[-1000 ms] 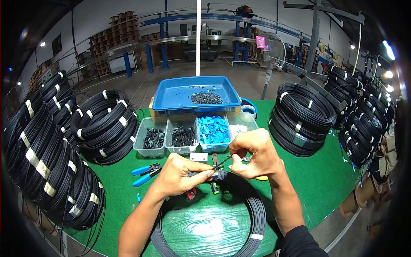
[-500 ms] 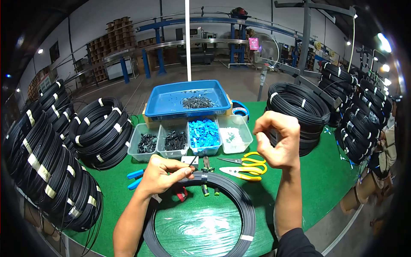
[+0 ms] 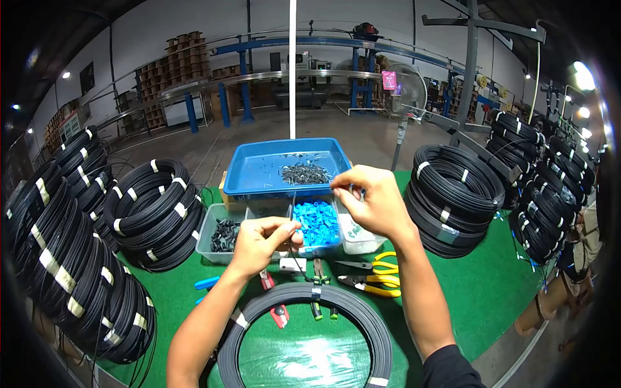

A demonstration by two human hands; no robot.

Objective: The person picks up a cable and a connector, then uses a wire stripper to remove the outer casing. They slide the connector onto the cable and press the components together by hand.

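Observation:
My left hand (image 3: 262,242) is closed, thumb and fingers pinching a thin black cable (image 3: 295,266) above the near coil. That cable leads down toward the black cable coil (image 3: 381,343), which lies flat on the table with pale tape bands around it. My right hand (image 3: 375,202) hovers over the bins, fingertips pinched together near the front edge of the blue tray (image 3: 259,187). Anything between those fingertips is too small to make out. Below the hands is a clear bin of blue connector parts (image 3: 317,223); beside it, a bin of white pieces (image 3: 362,240) is partly covered by my right forearm.
A bin of black parts (image 3: 225,234) stands at left. Yellow-handled scissors (image 3: 385,265), yellow-handled pliers (image 3: 375,284), green-handled cutters (image 3: 317,301) and a red tool (image 3: 279,317) lie behind or inside the coil. Stacked cable coils (image 3: 152,213) flank both sides.
My right hand has moved left and down, from beside the bins to over them, its fingers closing from a loose curl to a pinch. My left hand has risen slightly with the cable.

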